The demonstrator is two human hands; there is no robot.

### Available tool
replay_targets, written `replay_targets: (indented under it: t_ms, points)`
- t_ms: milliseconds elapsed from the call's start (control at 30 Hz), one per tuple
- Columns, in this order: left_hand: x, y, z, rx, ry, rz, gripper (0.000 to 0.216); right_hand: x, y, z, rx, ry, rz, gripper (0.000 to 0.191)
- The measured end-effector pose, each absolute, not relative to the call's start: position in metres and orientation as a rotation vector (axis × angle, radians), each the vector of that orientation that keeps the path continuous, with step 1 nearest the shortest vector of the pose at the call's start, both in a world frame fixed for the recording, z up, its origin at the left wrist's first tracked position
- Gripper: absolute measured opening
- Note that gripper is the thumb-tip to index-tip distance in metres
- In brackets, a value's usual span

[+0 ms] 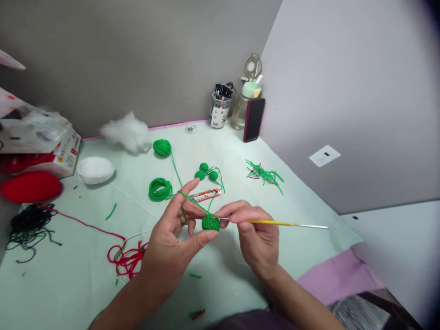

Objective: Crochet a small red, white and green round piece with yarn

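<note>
Between the thumb and fingers of my left hand [177, 236] is a small green crochet piece [211, 223], rounded and tightly stitched. Green yarn [194, 201] runs from the piece over the raised index finger and back toward a green yarn ball [162, 147]. My right hand [258, 231] grips a crochet hook [275, 222] with a yellow handle and metal ends. The hook's near tip meets the top edge of the piece, where the fingers partly hide it. Just behind my hands lie orange thread snips [206, 195].
Three small green crochet balls [204, 171] and a green yarn coil [160, 189] lie behind. Left are red yarn [30, 186], white yarn [95, 170], black yarn [30, 227] and stuffing [127, 133]. A phone [254, 120], bottle [240, 107] and pen cup [219, 110] stand at the back; yarn scraps [264, 175] lie right.
</note>
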State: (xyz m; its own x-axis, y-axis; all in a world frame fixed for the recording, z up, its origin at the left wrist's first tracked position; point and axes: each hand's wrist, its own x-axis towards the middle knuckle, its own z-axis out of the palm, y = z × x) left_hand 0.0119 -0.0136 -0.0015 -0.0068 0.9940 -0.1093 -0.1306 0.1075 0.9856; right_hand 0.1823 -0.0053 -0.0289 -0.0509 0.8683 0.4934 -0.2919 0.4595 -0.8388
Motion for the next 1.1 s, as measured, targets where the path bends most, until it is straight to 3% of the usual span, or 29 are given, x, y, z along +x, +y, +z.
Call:
replay_targets:
  t_ms: [433,900,1100]
  points:
    - [0.0175,-0.0196,-0.0025,0.987,1.166,1.261,0.072,0.1805,-0.0102,-0.0238,-0.644,-1.36,0.814,0.02]
    - [0.0161,-0.0207,-0.0009,1.05,1.166,1.214,0.074,0.1821,-0.0008,-0.0212,-0.57,-1.076,1.328,0.013]
    - [0.0217,-0.0178,-0.0051,0.885,1.079,1.176,0.073,0.1765,-0.0095,-0.0231,-0.708,-1.256,0.924,0.012]
